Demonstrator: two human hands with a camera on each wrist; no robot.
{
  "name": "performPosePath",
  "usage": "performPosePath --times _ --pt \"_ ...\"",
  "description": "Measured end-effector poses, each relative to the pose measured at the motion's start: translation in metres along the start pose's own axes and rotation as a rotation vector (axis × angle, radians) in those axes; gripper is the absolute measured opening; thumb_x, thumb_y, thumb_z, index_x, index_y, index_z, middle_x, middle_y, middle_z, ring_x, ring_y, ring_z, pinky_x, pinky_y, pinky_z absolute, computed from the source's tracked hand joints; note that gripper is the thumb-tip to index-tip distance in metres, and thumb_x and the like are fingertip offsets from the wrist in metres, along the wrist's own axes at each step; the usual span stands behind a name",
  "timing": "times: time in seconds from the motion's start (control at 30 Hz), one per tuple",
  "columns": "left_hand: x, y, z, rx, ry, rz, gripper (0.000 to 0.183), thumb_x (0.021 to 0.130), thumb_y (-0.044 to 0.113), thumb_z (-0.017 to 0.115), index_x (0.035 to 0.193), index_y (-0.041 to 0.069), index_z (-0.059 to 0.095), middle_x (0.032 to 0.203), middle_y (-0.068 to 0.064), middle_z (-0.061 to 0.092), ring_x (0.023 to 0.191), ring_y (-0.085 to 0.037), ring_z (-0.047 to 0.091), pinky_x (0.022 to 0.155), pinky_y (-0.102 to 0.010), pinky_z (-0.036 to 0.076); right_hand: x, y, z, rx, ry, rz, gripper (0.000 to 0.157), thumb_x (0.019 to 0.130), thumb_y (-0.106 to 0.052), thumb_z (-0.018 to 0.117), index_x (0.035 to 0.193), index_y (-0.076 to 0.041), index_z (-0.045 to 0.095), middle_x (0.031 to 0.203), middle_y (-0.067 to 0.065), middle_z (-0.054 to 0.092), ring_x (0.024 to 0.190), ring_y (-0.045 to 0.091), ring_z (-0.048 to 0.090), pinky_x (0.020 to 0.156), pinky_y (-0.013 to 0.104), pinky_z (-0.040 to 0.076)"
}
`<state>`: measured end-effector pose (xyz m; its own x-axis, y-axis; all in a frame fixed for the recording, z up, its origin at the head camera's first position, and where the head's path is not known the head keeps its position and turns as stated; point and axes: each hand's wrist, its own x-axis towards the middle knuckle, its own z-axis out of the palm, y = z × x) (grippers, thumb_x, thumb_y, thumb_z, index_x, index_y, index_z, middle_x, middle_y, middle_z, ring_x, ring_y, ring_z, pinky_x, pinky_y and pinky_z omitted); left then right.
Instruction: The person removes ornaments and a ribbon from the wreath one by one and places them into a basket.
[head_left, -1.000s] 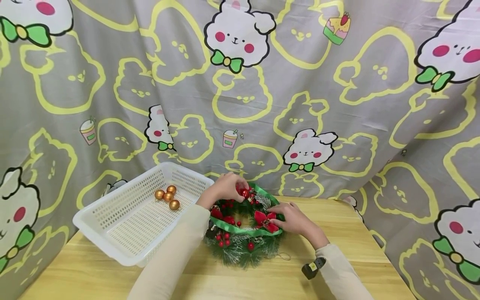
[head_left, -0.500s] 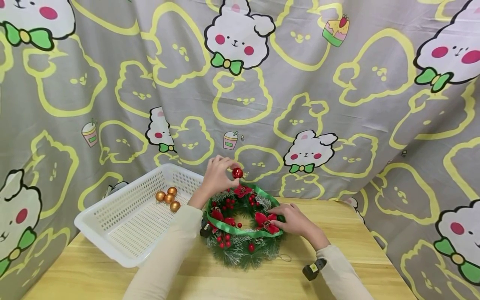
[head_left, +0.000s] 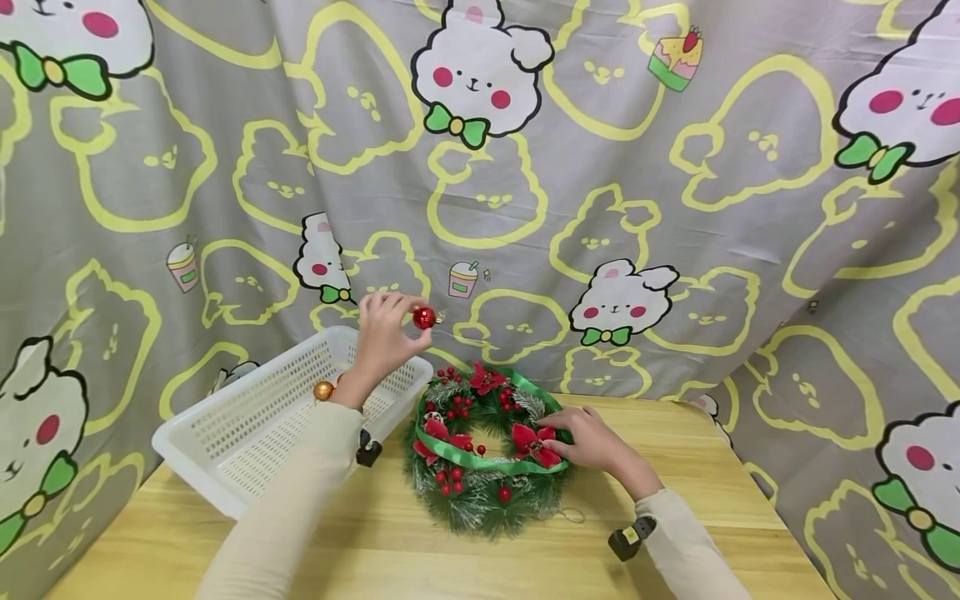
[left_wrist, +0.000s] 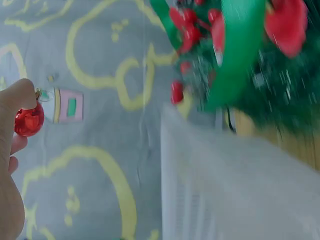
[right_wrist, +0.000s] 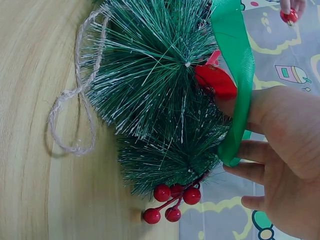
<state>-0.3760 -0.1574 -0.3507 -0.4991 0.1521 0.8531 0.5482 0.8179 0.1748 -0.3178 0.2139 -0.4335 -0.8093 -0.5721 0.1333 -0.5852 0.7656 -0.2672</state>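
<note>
Up above the white basket's right end, my left hand (head_left: 384, 333) pinches a shiny red Christmas bauble (head_left: 424, 317) between thumb and fingers. The same red bauble (left_wrist: 30, 120) shows at the left edge in the left wrist view. A green Christmas wreath (head_left: 487, 508) with red flowers, berries and frosted needles lies on the table. Green ribbon (right_wrist: 241, 65) runs along it. On the wreath's right side, my right hand (head_left: 596, 439) grips its edge. Seen from the right wrist, the thumb passes behind the ribbon by a red petal, and the fingers lie at the ribbon's other side.
A white perforated basket (head_left: 176, 442) stands left of the wreath on the wooden table (head_left: 420, 567). Gold balls (head_left: 323, 391) lie inside it, partly hidden by my left arm. A twine loop (right_wrist: 52, 120) trails from the wreath. Behind hangs a patterned grey curtain (head_left: 517, 208).
My left hand has lifted the red bauble off the wreath's far side and carried it up and left, over the basket. The right hand has stayed on the wreath.
</note>
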Motion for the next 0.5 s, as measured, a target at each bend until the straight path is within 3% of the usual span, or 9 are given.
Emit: performPosePath --times 0.27,0.5 --pt "-0.017 -0.04 -0.025 0.013 -0.027 -0.096 0.035 0.074 0.017 0.081 0.107 0.01 0.072 0.104 -0.013 0.071 0.104 -0.036 0.054 0.107 -0.062 0.029 0.001 -0.003 0.0 -0.006 0.003 -0.013 0.037 0.099 -0.028 0.068 0.132 -0.01 0.069 0.133 0.013 0.068 0.131 0.04 0.056 0.111 0.073 0.028" --pt "-0.027 -0.064 -0.043 0.0 -0.073 -0.167 0.036 0.075 0.018 0.081 0.108 0.008 0.071 0.101 -0.013 0.069 0.1 -0.036 0.05 0.103 -0.062 0.029 0.0 -0.002 -0.001 -0.012 0.009 -0.013 0.037 0.099 -0.027 0.068 0.131 -0.01 0.069 0.133 0.013 0.068 0.131 0.04 0.056 0.11 0.072 0.029"
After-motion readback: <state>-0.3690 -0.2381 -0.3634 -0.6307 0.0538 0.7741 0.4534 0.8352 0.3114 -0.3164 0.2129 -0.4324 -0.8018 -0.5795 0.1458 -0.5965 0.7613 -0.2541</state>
